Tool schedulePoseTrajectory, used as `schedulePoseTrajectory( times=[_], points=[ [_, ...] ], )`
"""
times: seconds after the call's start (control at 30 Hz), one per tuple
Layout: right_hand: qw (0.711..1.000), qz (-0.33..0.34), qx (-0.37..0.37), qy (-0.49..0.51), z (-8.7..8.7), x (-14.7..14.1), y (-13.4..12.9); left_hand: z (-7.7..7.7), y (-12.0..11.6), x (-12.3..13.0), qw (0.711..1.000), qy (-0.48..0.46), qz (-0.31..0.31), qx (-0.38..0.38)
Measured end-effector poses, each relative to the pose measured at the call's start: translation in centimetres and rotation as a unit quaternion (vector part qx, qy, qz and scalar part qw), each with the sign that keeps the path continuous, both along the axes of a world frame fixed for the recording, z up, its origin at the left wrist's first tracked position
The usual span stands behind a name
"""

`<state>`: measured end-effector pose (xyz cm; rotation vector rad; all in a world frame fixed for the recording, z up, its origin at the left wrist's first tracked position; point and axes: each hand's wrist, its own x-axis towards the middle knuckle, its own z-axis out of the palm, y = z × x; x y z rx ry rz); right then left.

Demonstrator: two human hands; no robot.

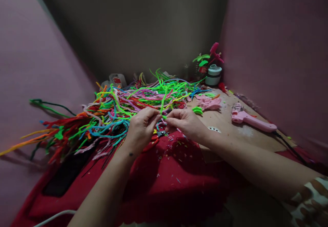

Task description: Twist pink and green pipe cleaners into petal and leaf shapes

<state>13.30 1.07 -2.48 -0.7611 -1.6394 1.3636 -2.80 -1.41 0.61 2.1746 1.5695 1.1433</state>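
Note:
Between my two hands is a bright green pipe cleaner (163, 101), one stretch of it standing up above my fingertips. My left hand (143, 126) pinches it from the left. From the right, the thumb and fingers of my right hand (187, 123) close on its lower part, where a short bend shows. Just beneath the hands lies a pair of pliers (161, 133) with red handles, partly covered by my left hand. A large tangled heap of multicoloured pipe cleaners (143, 98) spreads behind and to the left.
On a brown board (241, 138) at the right lie a pink glue gun (252, 121) with a black cord and pink fuzzy pieces (208, 102). A white jar (213, 75) stands behind. A black phone-like slab (68, 174) and small clippings rest on the red cloth (164, 182).

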Motion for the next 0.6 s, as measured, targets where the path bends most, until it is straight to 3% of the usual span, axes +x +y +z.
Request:
schedulePoseTrajectory(
  times=[0.07, 0.1, 0.17, 0.23, 0.27, 0.33, 0.4, 0.5, 0.6],
  points=[
    [0.989, -0.069, 0.133, -0.018, 0.0, 0.2, 0.1, 0.1, -0.1, 0.0, 0.999, 0.043, -0.002, 0.009],
    [0.967, -0.120, 0.222, -0.031, 0.1, 0.3, 0.1, 0.2, -0.2, 0.0, 0.998, 0.054, -0.010, -0.004],
    [0.893, -0.212, 0.390, -0.074, 0.3, 0.5, 0.2, 0.5, -0.4, 0.0, 0.997, 0.064, -0.038, -0.037],
    [0.835, -0.224, 0.485, -0.130, 0.6, 0.6, 0.2, 0.7, -0.5, 0.0, 0.994, 0.065, -0.067, -0.060],
    [0.826, -0.209, 0.501, -0.152, 0.6, 0.6, 0.1, 0.7, -0.6, 0.0, 0.993, 0.061, -0.074, -0.067],
    [0.842, -0.175, 0.481, -0.170, 0.7, 0.6, 0.0, 0.6, -0.6, -0.1, 0.994, 0.043, -0.068, -0.074],
    [0.889, -0.147, 0.405, -0.155, 0.8, 0.5, -0.1, 0.4, -0.5, -0.2, 0.995, 0.023, -0.054, -0.081],
    [0.969, -0.083, 0.206, -0.112, 1.0, 0.5, -0.1, 0.3, -0.3, -0.2, 0.995, 0.002, -0.045, -0.091],
    [0.993, -0.006, 0.025, -0.113, 1.3, 0.6, 0.3, 0.3, -0.3, 0.1, 0.992, -0.029, -0.041, -0.112]
  ],
)
